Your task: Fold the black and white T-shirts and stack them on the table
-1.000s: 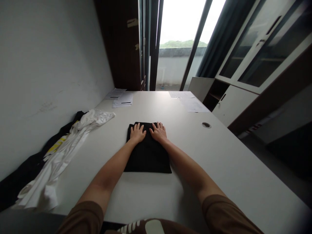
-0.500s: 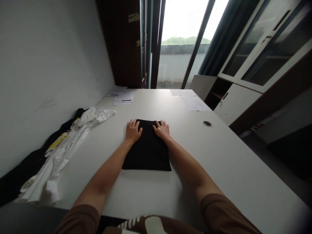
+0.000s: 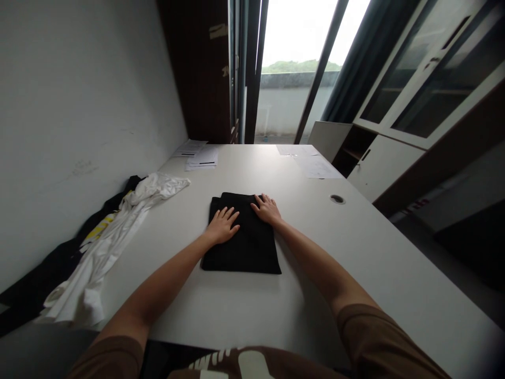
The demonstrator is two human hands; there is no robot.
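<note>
Black garment [image 3: 244,253] lies already folded on the counter [image 3: 355,242], its eleven-o'clock edges not yet flush. At nine o'clock, white clothing [image 3: 127,234] sits unfolded. Left hand [image 3: 221,227] and right hand [image 3: 268,210] rest flat on the garment, thumbs splayed, gripping nothing.

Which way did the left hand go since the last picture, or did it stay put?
Yes, it moved: the left hand has come closer to the camera and slightly rightward, judged against the round hole in the table.
</note>
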